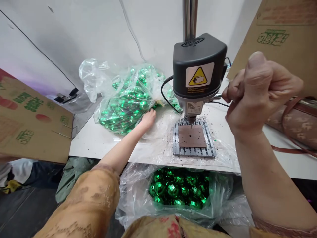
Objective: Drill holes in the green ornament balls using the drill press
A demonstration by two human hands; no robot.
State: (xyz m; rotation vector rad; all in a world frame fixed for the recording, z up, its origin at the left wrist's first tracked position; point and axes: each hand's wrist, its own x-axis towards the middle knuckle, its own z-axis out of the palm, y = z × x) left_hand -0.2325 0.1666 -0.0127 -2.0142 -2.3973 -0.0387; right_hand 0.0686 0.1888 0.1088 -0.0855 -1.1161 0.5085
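My left hand [149,119] reaches to the mouth of a clear plastic bag [92,79] full of shiny green faceted balls [123,102]. Its fingertips are hidden at the bag's opening, so what they touch cannot be made out. My right hand [260,89] is closed in a fist around the feed lever [217,96] on the right side of a small black drill press [198,62]. Under the drill bit [191,126], a brown square board [198,140] with one dark hole lies on the slotted metal base [210,152]. No ball sits on the board.
Below the table's front edge, a plastic-lined container [138,195] holds many green balls [173,190]. Cardboard boxes stand at left [32,125] and right [242,49]. Dark shavings litter the white table [94,143] around the base. A brown strap [284,150] lies at right.
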